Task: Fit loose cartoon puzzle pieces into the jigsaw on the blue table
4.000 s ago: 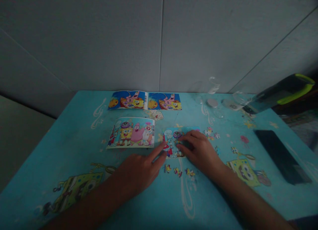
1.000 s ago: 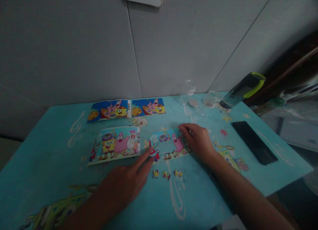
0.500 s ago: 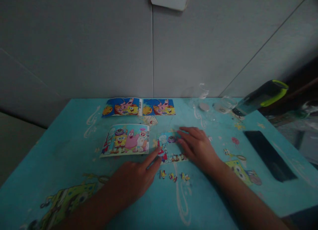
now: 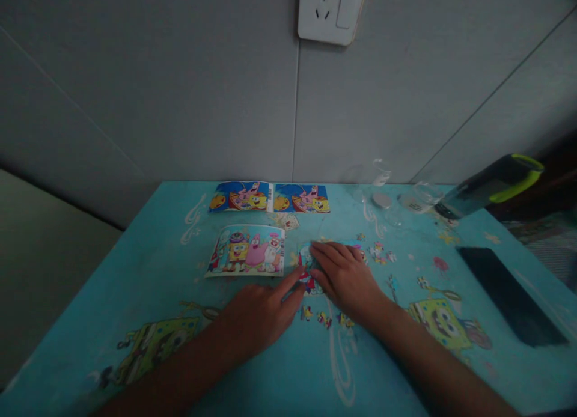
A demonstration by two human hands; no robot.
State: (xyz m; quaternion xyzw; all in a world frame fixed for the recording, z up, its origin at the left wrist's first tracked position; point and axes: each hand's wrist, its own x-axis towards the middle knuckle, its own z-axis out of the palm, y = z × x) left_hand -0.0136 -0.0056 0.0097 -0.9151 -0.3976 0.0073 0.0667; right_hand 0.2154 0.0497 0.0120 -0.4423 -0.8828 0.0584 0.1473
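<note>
A partly assembled cartoon jigsaw puzzle [image 4: 307,281] lies on the blue tablecloth, mostly hidden beneath my right hand [image 4: 347,279]. That hand rests palm down with its fingers stretched out across the puzzle. My left hand [image 4: 265,312] is at the puzzle's left edge, its index finger and thumb extended and touching or nearly touching it. Nothing shows between them. Several loose puzzle pieces [image 4: 323,319] lie in a row just below the puzzle, and more puzzle pieces [image 4: 378,253] are scattered to the right. A printed cartoon picture sheet [image 4: 246,252] lies left of the puzzle.
Two blue cartoon cards [image 4: 302,199] lie by the wall. Clear plastic containers [image 4: 421,197] and a dark bottle with a green-yellow rim [image 4: 487,185] stand at the back right. A black flat strip [image 4: 511,297] lies on the right. A socket [image 4: 331,14] is on the wall.
My right hand has moved left over the puzzle and now covers more of it, baring loose pieces to its right. My left hand stays at the left edge. The camera view has shifted.
</note>
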